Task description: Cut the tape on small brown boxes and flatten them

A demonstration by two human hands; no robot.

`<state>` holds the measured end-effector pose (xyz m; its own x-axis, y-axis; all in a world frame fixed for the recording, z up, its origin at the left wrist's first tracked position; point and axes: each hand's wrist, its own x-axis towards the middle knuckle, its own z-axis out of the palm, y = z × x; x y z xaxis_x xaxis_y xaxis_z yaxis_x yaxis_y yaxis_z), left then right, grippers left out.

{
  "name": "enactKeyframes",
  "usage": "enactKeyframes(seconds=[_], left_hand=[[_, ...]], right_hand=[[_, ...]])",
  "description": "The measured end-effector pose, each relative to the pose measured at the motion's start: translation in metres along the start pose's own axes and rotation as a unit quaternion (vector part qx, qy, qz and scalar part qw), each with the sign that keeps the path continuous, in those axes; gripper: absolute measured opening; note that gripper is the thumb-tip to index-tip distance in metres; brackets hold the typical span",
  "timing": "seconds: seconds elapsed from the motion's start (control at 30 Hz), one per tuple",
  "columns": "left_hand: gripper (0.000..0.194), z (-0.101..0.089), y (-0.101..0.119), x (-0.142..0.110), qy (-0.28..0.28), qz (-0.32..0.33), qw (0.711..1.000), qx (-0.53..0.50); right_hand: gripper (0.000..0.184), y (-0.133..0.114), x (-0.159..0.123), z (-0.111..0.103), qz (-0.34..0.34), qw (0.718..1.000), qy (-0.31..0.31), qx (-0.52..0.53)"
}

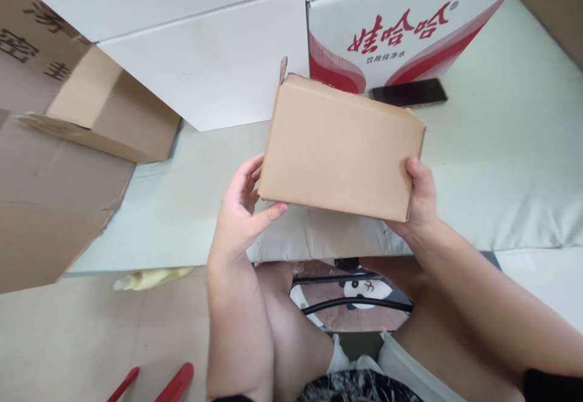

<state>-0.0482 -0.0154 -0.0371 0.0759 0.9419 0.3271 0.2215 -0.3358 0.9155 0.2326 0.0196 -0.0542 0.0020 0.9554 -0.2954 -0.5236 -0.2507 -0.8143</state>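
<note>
A small brown cardboard box [344, 150] is held up, slightly tilted, above the front edge of the pale green surface. My left hand [243, 204] grips its lower left corner, thumb along the near edge and fingers at the left side. On the right end, my right hand [419, 198] is closed round the box with its thumb on the upper face and the other fingers hidden beneath. A short flap stands up at the box's far left corner.
White cartons [204, 62] stand behind the box, one with red print [401, 37]. A dark phone [410, 92] lies before them. Large open cardboard boxes [141, 113] are at the left. Below are a yellow item [157, 277] and red objects [175, 384] on the floor.
</note>
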Motion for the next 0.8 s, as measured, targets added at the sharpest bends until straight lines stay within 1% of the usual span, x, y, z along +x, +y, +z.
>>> enactKeyframes(seconds=[0.23, 0.33, 0.43, 0.6, 0.73, 0.8], left_hand=[[0.076, 0.0047, -0.0005, 0.0012, 0.0, -0.004, 1.0, -0.003], [0.077, 0.0066, -0.0017, 0.0001, 0.0, -0.013, 1.0, -0.002], [0.078, 0.0044, -0.005, -0.0023, 0.003, -0.016, 1.0, -0.006], [0.072, -0.0012, -0.0088, -0.0025, 0.016, -0.014, 0.998, -0.054], [0.071, -0.0008, -0.0044, 0.002, 0.017, -0.028, 0.996, -0.084], [0.069, -0.0009, -0.003, 0.0036, 0.013, -0.029, 0.995, -0.093]], right_hand=[[0.048, 0.0059, 0.0052, -0.0068, -0.003, 0.999, -0.019, -0.027], [0.048, 0.0044, 0.0056, -0.0075, -0.002, 1.0, -0.02, -0.019], [0.046, 0.0032, 0.0044, -0.0054, 0.007, 1.0, -0.014, -0.007], [0.047, 0.0027, 0.001, -0.0015, 0.031, 0.999, -0.01, -0.001], [0.048, 0.0031, -0.0002, -0.0016, 0.046, 0.998, -0.035, -0.017], [0.045, 0.0038, -0.0005, -0.0017, 0.03, 0.998, -0.043, -0.028]])
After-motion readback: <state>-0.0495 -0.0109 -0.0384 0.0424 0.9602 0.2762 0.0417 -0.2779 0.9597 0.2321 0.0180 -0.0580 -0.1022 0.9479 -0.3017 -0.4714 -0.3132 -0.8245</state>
